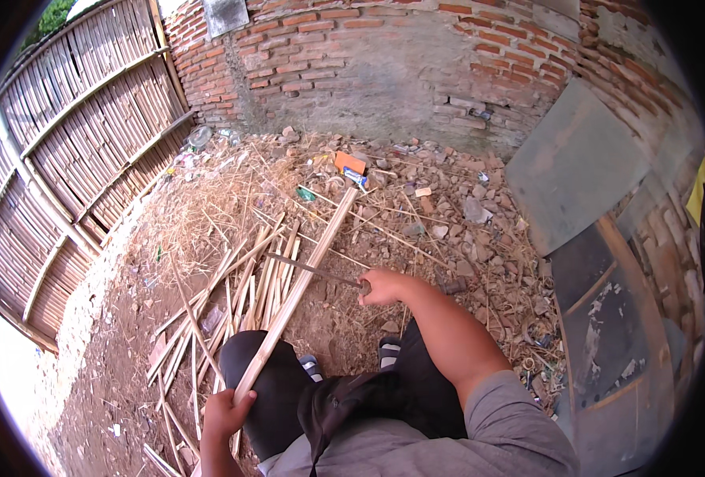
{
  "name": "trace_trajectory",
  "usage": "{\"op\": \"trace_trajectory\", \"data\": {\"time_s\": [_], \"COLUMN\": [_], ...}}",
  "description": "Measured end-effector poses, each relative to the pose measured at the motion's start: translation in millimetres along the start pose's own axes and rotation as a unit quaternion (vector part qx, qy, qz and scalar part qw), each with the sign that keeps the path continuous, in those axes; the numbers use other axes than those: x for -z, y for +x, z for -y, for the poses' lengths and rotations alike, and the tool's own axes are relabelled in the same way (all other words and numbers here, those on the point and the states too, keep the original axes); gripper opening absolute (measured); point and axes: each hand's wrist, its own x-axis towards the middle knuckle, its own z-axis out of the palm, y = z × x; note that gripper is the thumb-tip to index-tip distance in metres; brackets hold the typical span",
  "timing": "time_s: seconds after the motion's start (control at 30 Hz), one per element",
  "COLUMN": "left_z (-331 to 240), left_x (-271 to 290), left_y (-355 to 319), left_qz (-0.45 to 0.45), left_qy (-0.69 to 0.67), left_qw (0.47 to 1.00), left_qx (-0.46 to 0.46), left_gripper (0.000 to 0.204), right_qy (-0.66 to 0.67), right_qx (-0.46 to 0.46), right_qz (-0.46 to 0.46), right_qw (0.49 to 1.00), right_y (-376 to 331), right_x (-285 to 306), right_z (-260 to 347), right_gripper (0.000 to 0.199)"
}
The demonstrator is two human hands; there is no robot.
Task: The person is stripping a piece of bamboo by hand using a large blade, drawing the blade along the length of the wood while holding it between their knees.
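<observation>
My left hand (pixel 224 413) is closed round the lower end of a long, pale split bamboo strip (pixel 295 292). The strip slants up and away over my left thigh, its far end above the littered ground. My right hand (pixel 386 287) grips the handle of a long, narrow knife (pixel 333 275). Its dark blade lies across the strip at about mid-length, with the tip poking out on the left side. Whether the edge is into the bamboo, I cannot tell. Beside my left leg lies a loose heap of cut bamboo strips (pixel 209 318).
A bamboo fence (pixel 90 103) stands at the left, a brick wall (pixel 352 71) at the back. Grey sheets (pixel 579 171) and a worn dark panel (pixel 607 318) lean at the right. Rubble, straw and an orange scrap (pixel 349 164) litter the ground.
</observation>
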Motion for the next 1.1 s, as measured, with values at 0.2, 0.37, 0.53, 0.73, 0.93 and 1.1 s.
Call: {"op": "trace_trajectory", "data": {"time_s": [0.2,0.37,0.53,0.73,0.93,1.1], "left_z": [-5.3,1.0,2.8,3.5,6.8,5.2], "left_x": [3.5,0.8,-2.1,-1.4,-4.2,-3.2], "left_y": [-2.3,0.1,2.6,1.2,2.5,3.5], "left_qz": [0.007,0.004,0.005,0.006,-0.002,0.0], "left_qy": [-0.009,-0.017,-0.013,-0.008,-0.006,-0.001], "left_qw": [1.0,1.0,1.0,1.0,1.0,1.0], "left_qx": [0.013,0.012,0.011,0.018,0.011,0.008], "left_gripper": [0.056,0.059,0.059,0.059,0.059,0.059], "right_qy": [-0.02,-0.033,-0.013,-0.025,-0.002,-0.012], "right_qx": [0.031,0.036,-0.024,-0.046,-0.01,0.015], "right_qz": [0.08,0.027,-0.01,-0.009,-0.01,0.044], "right_qw": [0.996,0.998,1.0,0.999,1.0,0.999], "right_y": [-1.1,-5.7,-2.9,-6.9,-2.9,1.6], "right_x": [-3.3,8.5,12.9,16.2,4.5,-3.4], "right_z": [19.1,15.9,-5.8,8.0,7.9,7.0], "right_gripper": [0.048,0.045,0.054,0.055,0.048,0.046]}}
